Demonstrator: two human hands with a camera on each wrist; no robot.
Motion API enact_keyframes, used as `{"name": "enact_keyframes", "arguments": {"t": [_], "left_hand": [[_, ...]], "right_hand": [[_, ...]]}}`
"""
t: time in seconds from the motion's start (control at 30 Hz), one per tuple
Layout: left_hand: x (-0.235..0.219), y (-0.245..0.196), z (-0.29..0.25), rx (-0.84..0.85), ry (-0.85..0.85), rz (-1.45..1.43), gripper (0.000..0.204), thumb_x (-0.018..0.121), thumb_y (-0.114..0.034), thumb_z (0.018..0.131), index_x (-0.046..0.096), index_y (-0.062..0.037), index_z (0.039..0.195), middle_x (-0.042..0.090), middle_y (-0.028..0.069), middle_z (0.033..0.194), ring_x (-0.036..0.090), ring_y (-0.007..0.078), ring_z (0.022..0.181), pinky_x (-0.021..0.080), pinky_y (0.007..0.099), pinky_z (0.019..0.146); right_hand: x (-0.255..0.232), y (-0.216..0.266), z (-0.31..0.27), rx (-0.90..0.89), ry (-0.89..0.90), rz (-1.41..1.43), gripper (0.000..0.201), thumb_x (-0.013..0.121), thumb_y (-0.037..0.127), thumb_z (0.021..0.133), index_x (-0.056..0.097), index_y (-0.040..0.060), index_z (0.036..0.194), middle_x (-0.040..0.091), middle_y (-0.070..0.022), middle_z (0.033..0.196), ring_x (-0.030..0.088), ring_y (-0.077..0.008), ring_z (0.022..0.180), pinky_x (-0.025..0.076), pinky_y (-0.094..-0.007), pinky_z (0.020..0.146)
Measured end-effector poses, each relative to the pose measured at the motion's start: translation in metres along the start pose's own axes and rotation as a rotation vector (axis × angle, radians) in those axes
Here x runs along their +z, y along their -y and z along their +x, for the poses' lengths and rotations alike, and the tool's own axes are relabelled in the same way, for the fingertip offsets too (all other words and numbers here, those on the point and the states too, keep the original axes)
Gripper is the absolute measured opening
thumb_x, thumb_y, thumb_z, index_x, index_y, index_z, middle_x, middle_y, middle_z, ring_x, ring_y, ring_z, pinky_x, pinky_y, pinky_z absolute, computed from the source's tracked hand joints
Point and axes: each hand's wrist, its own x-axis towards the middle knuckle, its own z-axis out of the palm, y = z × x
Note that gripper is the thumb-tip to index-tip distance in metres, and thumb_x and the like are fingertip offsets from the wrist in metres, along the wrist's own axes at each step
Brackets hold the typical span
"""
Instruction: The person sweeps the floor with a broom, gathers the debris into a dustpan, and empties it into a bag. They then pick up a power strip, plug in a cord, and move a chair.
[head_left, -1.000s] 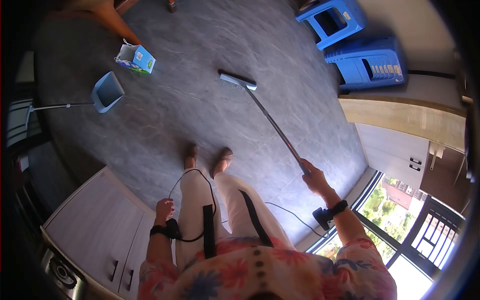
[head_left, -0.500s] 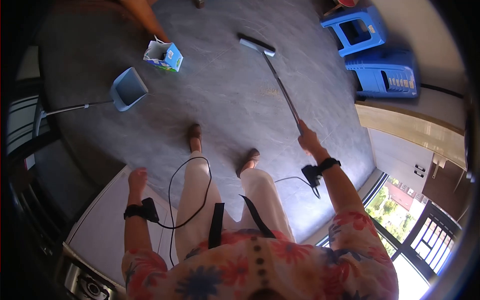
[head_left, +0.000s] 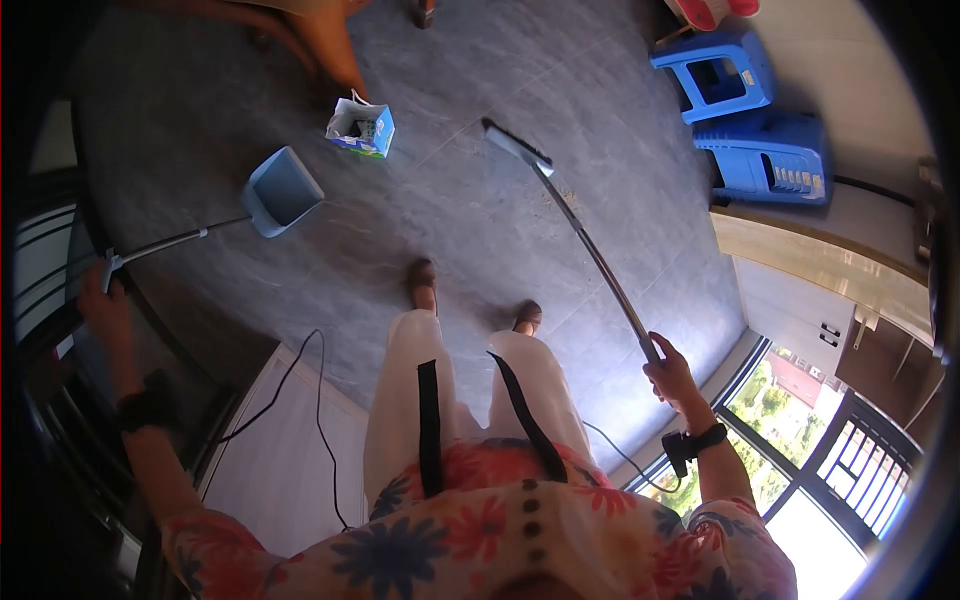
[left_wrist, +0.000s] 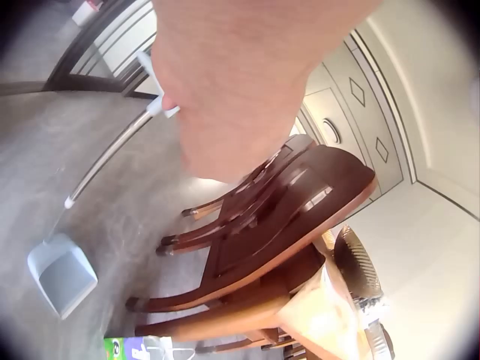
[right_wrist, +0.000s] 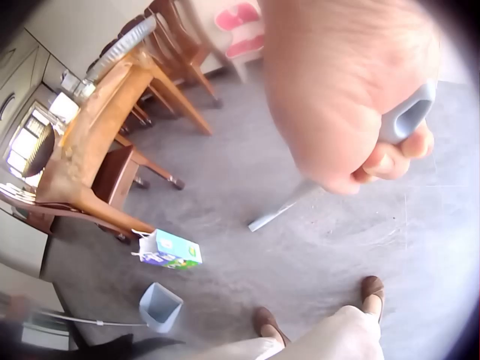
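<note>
1. Right hand is clenched round the top of the broom handle; the right wrist view shows the fingers wrapped on the grey grip. Broom head sits on the floor ahead of the feet, shaft slanting back to the hand.
2. Left hand is out at the far left, at the handle tip of the dustpan. Looks like a grasp, but the fingers are hidden in both views, so cannot tell if it is closed.
3. Dustpan scoop rests on the floor, well apart from the broom head, just beside a small blue-green carton.
4. Judgement: bring the pan in, get its lip flat on the floor and facing the broom head, then sweep in short strokes.
5. Around: wooden chair, blue stools at upper right, cabinets to the right.
</note>
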Motion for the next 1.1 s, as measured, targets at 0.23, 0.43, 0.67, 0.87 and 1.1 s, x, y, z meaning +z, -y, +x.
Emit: {"name": "enact_keyframes", "arguments": {"t": [0.23, 0.43, 0.67, 0.87, 1.1], "left_hand": [[0.062, 0.094, 0.017, -0.22, 0.4, 0.211, 0.067, 0.065, -0.023, 0.069, 0.042, -0.007, 0.13, 0.044, 0.0225, 0.127, 0.043, 0.0388, 0.116, 0.037, 0.0441, 0.096], [0.091, 0.117, 0.011, -0.302, 0.547, 0.084, 0.076, 0.061, -0.025, 0.066, 0.034, -0.0021, 0.134, 0.048, 0.0246, 0.123, 0.045, 0.04, 0.114, 0.036, 0.0411, 0.097], [0.099, 0.128, -0.01, -0.19, 0.491, -0.144, 0.042, 0.061, -0.028, 0.07, 0.057, 0.0008, 0.1, 0.06, 0.0209, 0.091, 0.057, 0.0362, 0.086, 0.044, 0.0415, 0.077], [0.056, 0.068, -0.023, -0.387, 0.675, -0.302, 0.035, 0.065, -0.024, 0.07, 0.059, -0.0021, 0.097, 0.055, 0.0063, 0.066, 0.05, 0.0154, 0.056, 0.04, 0.0311, 0.051], [0.018, -0.012, -0.055, -0.614, 0.609, -0.61, 0.032, 0.069, -0.019, 0.075, 0.057, 0.0015, 0.096, 0.051, 0.0017, 0.065, 0.045, 0.0087, 0.049, 0.036, 0.0245, 0.044]], "right_hand": [[0.033, 0.081, 0.046, -0.014, 0.27, 0.392, 0.05, 0.048, 0.016, 0.087, 0.034, 0.0068, 0.134, 0.055, -0.005, 0.076, 0.053, -0.0115, 0.05, 0.042, -0.0244, 0.037], [0.078, 0.085, 0.068, 0.072, 0.223, 0.288, 0.03, 0.044, 0.034, 0.091, 0.051, 0.0063, 0.101, 0.047, -0.001, 0.066, 0.042, -0.008, 0.044, 0.034, -0.0238, 0.035], [0.075, -0.023, 0.012, 0.277, 0.186, 0.293, 0.034, 0.046, 0.035, 0.092, 0.053, 0.0058, 0.108, 0.045, -0.0004, 0.061, 0.038, -0.0076, 0.038, 0.032, -0.0237, 0.032], [0.092, -0.026, -0.032, 0.195, 0.185, 0.259, 0.037, 0.047, 0.036, 0.092, 0.052, 0.0086, 0.116, 0.043, 0.0017, 0.057, 0.036, -0.0062, 0.037, 0.029, -0.0229, 0.03], [0.146, -0.013, 0.035, -0.097, 0.241, 0.058, 0.03, 0.049, 0.03, 0.089, 0.058, 0.0099, 0.109, 0.054, -0.0061, 0.058, 0.049, -0.0163, 0.041, 0.042, -0.0305, 0.036]]}}
